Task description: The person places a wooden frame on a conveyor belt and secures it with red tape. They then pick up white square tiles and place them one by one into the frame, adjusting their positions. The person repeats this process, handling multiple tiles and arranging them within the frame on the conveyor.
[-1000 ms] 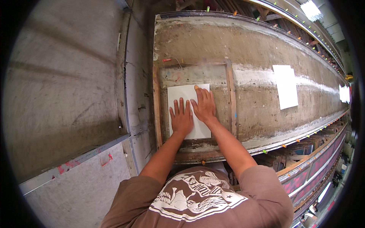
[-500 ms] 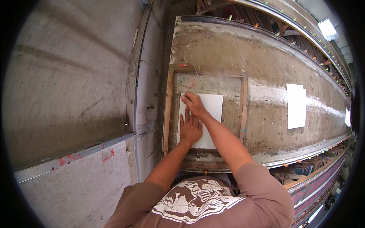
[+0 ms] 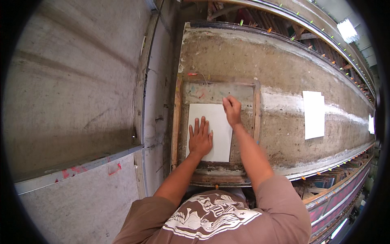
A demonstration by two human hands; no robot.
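Head: white rectangular paper sheet (image 3: 219, 136), likely flimsy; grasp one-o'clock corner. Left hand (image 3: 200, 141): fingers apart; right hand (image 3: 232, 111): grip unclear.

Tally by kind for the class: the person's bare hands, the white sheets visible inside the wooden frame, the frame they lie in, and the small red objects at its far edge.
Bare hands: 2 (left hand, right hand)
White sheet: 1
Wooden frame: 1
Small red object: 1
Total: 5
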